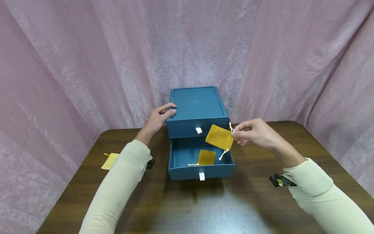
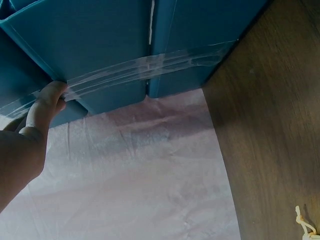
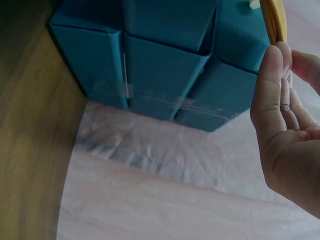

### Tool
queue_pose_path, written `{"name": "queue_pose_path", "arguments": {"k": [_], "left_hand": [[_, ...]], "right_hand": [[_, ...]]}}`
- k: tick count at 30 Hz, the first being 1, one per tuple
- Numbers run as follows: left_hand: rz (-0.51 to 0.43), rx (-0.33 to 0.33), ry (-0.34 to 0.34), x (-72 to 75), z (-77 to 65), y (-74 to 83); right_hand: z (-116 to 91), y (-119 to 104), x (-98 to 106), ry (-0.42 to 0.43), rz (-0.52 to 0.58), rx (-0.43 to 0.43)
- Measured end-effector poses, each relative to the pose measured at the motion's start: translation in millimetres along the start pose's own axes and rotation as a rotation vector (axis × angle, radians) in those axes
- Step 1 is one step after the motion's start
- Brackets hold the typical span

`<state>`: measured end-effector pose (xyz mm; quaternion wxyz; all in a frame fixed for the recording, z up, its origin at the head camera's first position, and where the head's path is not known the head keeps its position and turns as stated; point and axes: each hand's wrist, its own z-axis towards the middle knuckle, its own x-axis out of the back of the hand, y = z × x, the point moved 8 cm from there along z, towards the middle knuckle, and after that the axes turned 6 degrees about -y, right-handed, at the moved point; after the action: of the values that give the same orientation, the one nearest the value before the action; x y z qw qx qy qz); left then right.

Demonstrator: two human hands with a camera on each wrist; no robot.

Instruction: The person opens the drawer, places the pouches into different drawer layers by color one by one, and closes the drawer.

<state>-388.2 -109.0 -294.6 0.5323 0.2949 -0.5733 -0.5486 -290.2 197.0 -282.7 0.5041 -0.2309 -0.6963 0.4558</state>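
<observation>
Between thumb and fingers, my right hand (image 1: pixel 255 133) pinches the top end of a mustard-yellow drawstring pouch (image 1: pixel 219 137), with white cords hanging from both sides. It is held above the right part of a pulled-out drawer (image 1: pixel 187 173) of a blue drawer cabinet (image 1: pixel 195 102). Inside that drawer lies another mustard pouch (image 1: pixel 206 157) with a white cord. My left hand (image 1: pixel 159 118) rests on the cabinet's upper left edge, thumb and fingers touching it. In the right wrist view only a folded strip of the held pouch (image 3: pixel 275 20) shows above the fingertips.
A pale yellow pouch (image 1: pixel 110 161) lies on the brown wooden table (image 1: pixel 251 201), partly behind my left sleeve. The closed upper drawer has a white pull tab (image 1: pixel 198 130). Clear tape (image 2: pixel 150 65) runs across the cabinet's side. A pink curtain (image 1: pixel 187 42) hangs behind.
</observation>
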Motion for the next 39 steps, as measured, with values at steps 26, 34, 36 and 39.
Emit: {"name": "queue_pose_path", "arguments": {"k": [26, 34, 36, 39], "left_hand": [[-0.023, -0.008, 0.008, -2.3, 0.5, 0.6], [-0.060, -0.006, -0.004, -3.2, 0.7, 0.8], [-0.063, -0.002, -0.003, -3.3, 0.6, 0.4], [-0.060, 0.001, -0.003, -3.8, 0.3, 0.0]], "right_hand": [[19, -1, -38, -0.111, -0.019, -0.010], [26, -4, -48, -0.131, -0.027, -0.015], [27, -5, -50, -0.134, -0.027, -0.007], [28, -6, -50, -0.126, -0.023, -0.002]]}}
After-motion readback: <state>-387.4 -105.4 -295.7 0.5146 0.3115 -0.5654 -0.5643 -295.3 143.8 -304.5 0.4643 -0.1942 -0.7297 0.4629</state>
